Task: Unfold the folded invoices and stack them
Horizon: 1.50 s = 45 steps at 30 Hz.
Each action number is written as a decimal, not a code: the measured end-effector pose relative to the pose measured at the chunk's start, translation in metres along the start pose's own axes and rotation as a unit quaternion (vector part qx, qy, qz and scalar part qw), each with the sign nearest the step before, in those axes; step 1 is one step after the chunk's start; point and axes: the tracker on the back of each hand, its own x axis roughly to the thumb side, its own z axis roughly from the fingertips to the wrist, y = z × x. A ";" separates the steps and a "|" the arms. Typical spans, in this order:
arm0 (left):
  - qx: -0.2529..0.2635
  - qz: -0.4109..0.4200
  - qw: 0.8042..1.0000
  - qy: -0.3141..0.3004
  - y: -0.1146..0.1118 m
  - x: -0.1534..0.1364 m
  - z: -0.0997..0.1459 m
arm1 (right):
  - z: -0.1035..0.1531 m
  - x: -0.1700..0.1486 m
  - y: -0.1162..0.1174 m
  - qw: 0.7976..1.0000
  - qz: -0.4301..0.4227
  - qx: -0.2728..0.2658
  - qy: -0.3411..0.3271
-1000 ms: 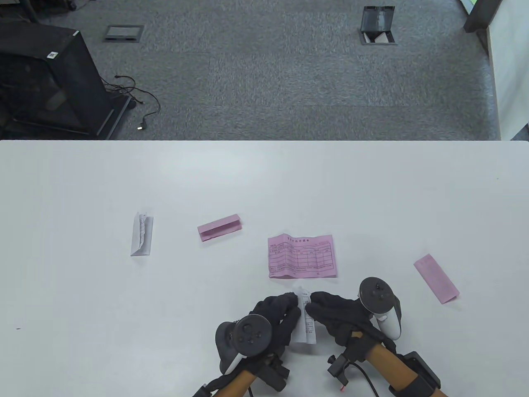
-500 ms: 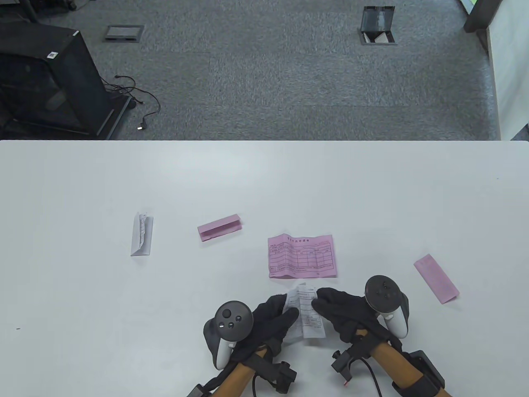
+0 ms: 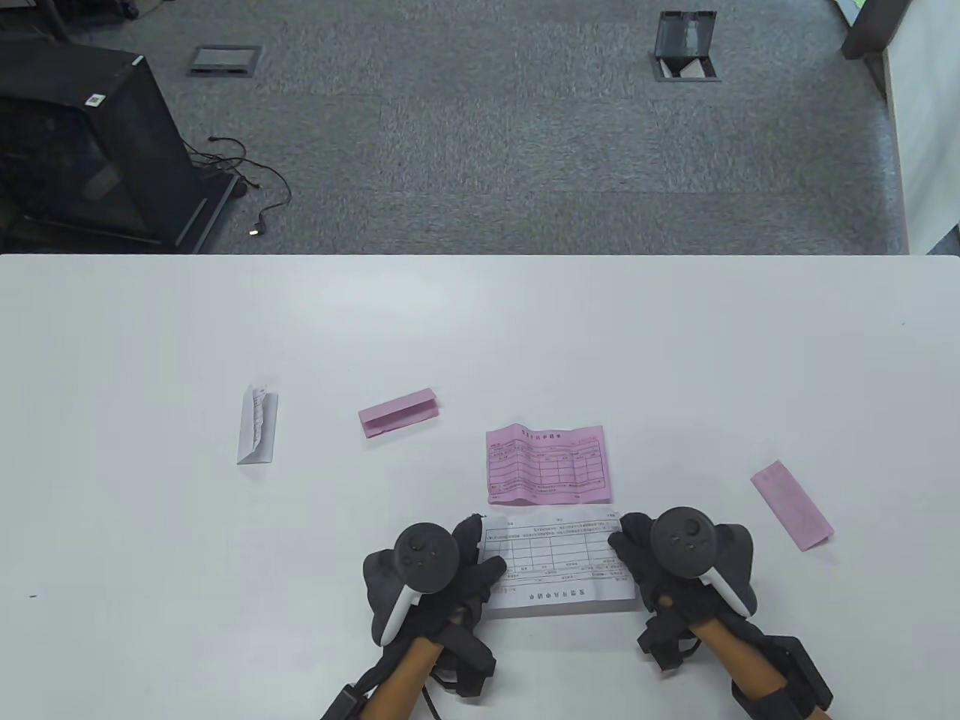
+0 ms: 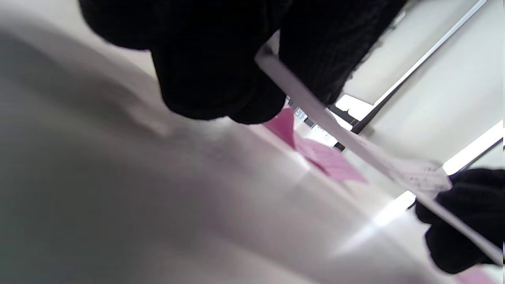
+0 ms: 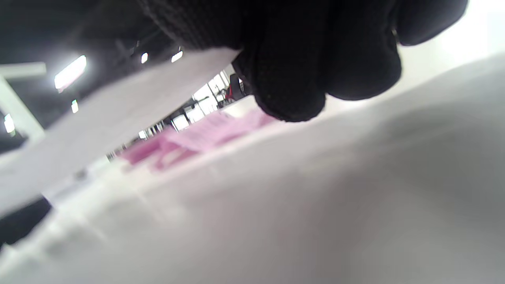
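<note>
A white invoice [image 3: 557, 561] is spread open between my two hands, held a little above the table. My left hand [image 3: 471, 559] pinches its left edge and my right hand [image 3: 628, 551] pinches its right edge. The wrist views show the sheet [image 4: 355, 150] [image 5: 98, 130] clamped between gloved fingers, off the table. An unfolded pink invoice [image 3: 546, 464] lies flat just beyond it. Folded ones lie around: a pink one [image 3: 397, 412] at centre left, a pink one [image 3: 792, 506] at the right, a white one [image 3: 257, 424] at the left.
The white table [image 3: 480, 337] ends at a far edge with grey carpet beyond. A black cabinet [image 3: 82, 150] with cables stands on the floor at far left. Open table surface stretches behind the invoices.
The white invoice was a narrow folded strip between my hands; my hands moved apart, left hand leftward and right hand rightward, and the sheet is now fully opened.
</note>
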 end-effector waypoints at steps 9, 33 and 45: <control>-0.030 -0.245 0.969 -0.012 -0.016 0.026 0.002 | 0.003 0.017 0.010 0.990 0.138 0.014 -0.008; -0.144 -0.203 0.968 -0.029 -0.014 0.005 -0.004 | 0.013 0.103 0.022 0.962 0.179 0.089 -0.183; -0.141 -0.209 0.967 -0.030 -0.015 0.006 -0.004 | 0.003 0.112 0.051 0.959 0.223 0.105 -0.142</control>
